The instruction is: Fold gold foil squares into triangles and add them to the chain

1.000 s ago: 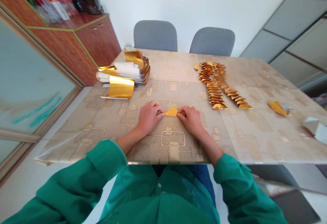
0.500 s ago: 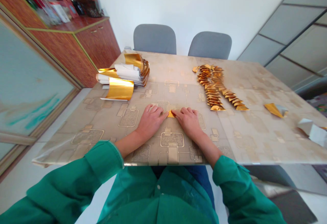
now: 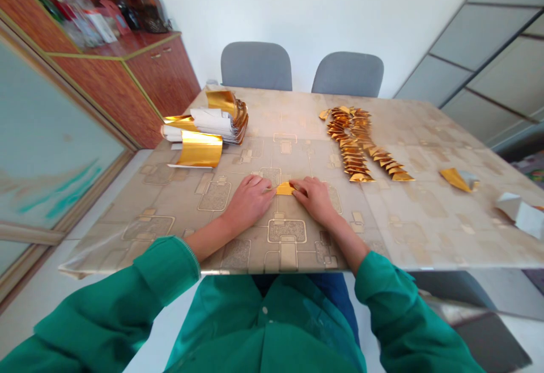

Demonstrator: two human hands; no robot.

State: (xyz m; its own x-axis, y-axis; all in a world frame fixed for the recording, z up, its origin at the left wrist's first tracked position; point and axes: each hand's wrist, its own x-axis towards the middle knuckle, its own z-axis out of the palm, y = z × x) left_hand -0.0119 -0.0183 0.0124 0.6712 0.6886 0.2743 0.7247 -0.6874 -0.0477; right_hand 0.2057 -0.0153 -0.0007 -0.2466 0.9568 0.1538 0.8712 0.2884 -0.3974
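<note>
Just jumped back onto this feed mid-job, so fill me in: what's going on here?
A person in a green shirt works over a small gold piece on the patterned table: the left-hand grip is at its left end, the right-hand grip at its right end. Gold and white sheets are piled to the left. To the right, folded gold pieces overlap in rows; farther right lie a separate gold piece and a whitish sheet.
</note>
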